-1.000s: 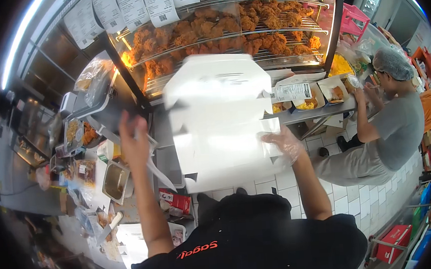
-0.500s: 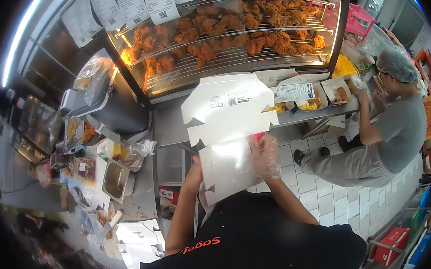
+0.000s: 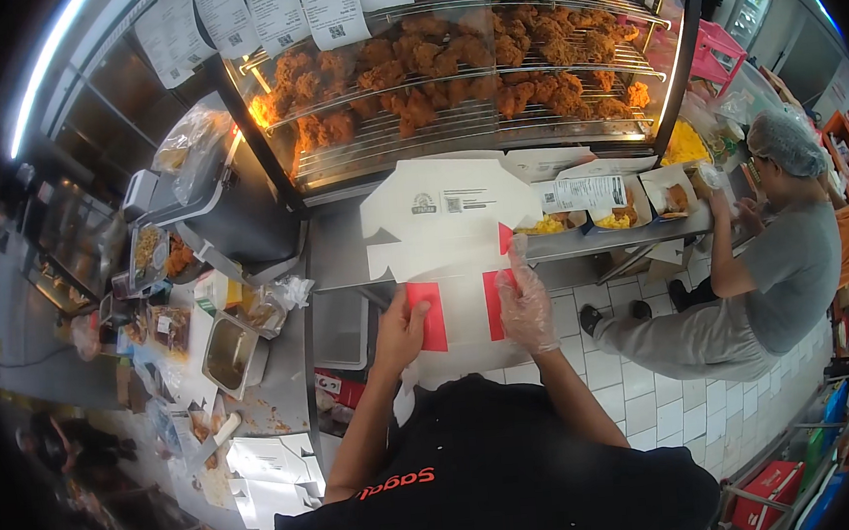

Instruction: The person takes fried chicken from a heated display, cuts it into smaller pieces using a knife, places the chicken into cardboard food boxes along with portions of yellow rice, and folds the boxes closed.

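A white flat cardboard box with printing lies partly on the steel counter, its near half reaching over the edge toward me. Two red side flaps are folded inward over the near panel. My left hand grips the left side, thumb on the left red flap. On the opposite side my right hand, in a clear plastic glove, holds the box by the right red flap. A smaller bit of red shows just above the right fingers. The box's underside is hidden.
Behind the counter stands a glass warmer with fried chicken on racks. Filled food boxes line the counter at right, where a person in a hair net works. A metal container and more flat boxes are at left.
The near panel's side flaps have been folded in, so their red faces now show. My left thumb has come over the left flap, and my right hand has shifted slightly.
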The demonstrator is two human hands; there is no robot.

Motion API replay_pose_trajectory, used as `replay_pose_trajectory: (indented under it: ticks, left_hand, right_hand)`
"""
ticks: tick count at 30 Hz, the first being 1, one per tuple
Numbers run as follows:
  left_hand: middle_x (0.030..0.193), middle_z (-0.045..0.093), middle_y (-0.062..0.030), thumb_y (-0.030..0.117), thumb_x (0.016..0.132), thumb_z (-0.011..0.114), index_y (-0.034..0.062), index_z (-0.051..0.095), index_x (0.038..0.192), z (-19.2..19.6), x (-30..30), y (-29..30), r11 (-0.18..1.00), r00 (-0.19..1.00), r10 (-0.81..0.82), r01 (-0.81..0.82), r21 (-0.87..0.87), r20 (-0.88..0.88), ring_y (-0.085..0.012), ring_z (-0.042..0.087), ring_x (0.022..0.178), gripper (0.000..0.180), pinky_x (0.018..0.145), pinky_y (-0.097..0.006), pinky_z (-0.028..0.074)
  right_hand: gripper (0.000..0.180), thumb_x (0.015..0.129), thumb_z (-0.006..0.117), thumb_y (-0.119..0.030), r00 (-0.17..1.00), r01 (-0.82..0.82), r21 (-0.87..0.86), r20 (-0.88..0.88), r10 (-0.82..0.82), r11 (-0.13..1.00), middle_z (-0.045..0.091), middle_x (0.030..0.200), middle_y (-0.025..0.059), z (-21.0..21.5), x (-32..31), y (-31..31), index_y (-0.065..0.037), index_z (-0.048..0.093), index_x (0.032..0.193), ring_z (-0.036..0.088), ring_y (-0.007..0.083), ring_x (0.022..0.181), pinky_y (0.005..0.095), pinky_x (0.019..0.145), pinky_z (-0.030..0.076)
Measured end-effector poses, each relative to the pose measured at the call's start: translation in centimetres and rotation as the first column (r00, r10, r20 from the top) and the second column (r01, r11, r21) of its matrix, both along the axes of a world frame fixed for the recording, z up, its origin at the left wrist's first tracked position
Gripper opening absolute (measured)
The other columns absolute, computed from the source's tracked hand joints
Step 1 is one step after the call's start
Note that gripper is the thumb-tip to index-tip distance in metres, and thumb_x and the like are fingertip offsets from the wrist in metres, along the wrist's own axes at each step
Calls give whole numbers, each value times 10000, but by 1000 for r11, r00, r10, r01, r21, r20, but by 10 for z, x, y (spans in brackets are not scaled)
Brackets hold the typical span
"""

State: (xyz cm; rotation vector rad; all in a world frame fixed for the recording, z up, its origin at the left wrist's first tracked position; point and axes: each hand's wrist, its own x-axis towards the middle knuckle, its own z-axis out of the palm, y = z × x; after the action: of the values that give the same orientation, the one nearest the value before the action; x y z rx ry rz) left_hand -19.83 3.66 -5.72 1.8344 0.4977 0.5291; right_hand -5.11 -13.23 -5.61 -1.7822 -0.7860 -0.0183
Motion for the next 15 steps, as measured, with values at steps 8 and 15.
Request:
replay_pose_trajectory:
  ticks: [8, 15]
  left_hand:
    - [1028, 691, -115, 185, 942, 619, 69, 450, 1417, 14, 3, 1, 995, 992, -31, 42, -90, 119, -134, 660, 841, 517, 739, -270, 516]
    - [1077, 698, -124, 163, 930, 632, 55, 560, 1326, 9, -5, 35, 990, 993, -57, 43, -133, -101, -140, 693, 822, 417, 679, -279, 553]
  right_hand:
    - [480, 857, 599, -98, 933, -92, -143, -358, 35, 985, 633, 1152, 252, 37, 2, -8, -59, 550, 1332, 626, 307, 1093, 368, 895, 483]
    - [490, 887, 605, -81, 981, -137, -20, -139, 133, 990, 648, 1142, 207, 41, -4, -4, -43, 508, 1365, 618, 238, 1088, 330, 928, 460]
